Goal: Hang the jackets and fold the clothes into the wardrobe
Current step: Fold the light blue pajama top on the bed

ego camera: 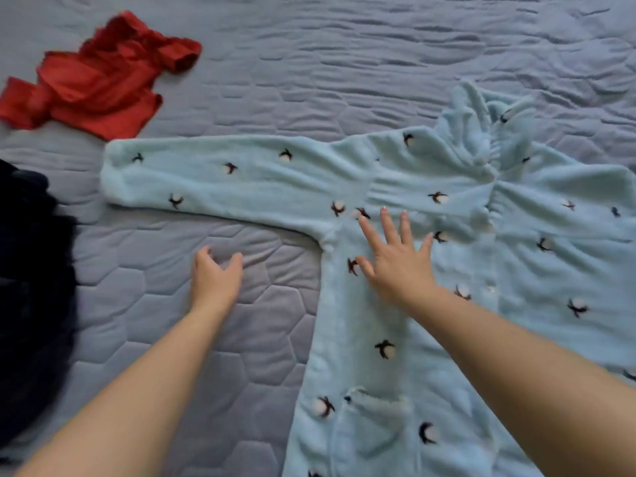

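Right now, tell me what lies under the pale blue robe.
The grey quilted bedspread runs under the robe at its edges; anything else beneath is covered.

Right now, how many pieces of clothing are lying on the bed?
3: a crumpled red garment at the far left, a pale blue fleece robe spread across the middle and right, and a dark heap at the left edge, which may hide more.

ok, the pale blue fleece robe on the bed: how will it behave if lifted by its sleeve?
Probably floppy: the robe lies flat with soft wrinkles near the collar, so a lifted sleeve would likely droop. Its plush pile suggests bulk, fairly heavy for clothing. Pushed by the right hand, it may bunch on the quilted cover rather than slide.
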The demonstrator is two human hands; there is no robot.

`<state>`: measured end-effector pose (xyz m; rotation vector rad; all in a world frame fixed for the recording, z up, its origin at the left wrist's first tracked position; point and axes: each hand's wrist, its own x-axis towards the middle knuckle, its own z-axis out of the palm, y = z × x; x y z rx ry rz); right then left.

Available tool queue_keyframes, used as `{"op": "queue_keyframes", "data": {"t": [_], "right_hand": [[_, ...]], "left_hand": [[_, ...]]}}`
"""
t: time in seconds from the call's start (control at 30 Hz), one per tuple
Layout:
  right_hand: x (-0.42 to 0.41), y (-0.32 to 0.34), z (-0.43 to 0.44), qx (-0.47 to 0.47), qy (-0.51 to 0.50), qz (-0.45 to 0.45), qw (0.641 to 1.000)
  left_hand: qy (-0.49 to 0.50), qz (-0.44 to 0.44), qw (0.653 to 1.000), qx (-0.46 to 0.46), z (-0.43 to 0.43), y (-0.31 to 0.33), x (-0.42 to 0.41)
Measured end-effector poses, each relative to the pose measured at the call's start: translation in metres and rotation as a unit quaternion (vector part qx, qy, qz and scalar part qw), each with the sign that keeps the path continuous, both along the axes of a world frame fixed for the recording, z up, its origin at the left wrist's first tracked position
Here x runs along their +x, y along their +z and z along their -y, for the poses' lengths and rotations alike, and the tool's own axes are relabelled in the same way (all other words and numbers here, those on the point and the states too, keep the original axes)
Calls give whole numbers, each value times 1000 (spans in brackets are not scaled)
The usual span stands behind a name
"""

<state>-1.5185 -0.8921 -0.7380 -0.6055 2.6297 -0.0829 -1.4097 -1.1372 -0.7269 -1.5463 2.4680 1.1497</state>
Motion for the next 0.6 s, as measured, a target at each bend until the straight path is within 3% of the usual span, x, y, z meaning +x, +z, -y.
{"op": "queue_keyframes", "data": {"t": [0.07, 0.17, 0.27, 0.33, 0.4, 0.5, 0.6], "right_hand": [[-5, -11, 48, -7, 14, -10, 1000], [-8, -29, 103, -16, 38, -24, 999], [-9, -50, 127, 6, 32, 0, 999], [-7, -64, 130, 33, 35, -2, 999], [-7, -74, 131, 42, 44, -18, 998], [-10, -77, 133, 46, 48, -27, 997], [-21, -66, 136, 55, 50, 26, 997]], "left_hand": [[124, -75, 984, 99, 45, -12, -10], [238, -205, 923, 221, 97, -24, -29], [248, -300, 863, 323, 129, -31, -50], [244, -323, 843, 353, 144, -35, -62], [258, -337, 834, 352, 158, -41, -68], [274, -345, 862, 251, 171, -45, -71], [242, -372, 872, 206, 166, -26, -72]]}}
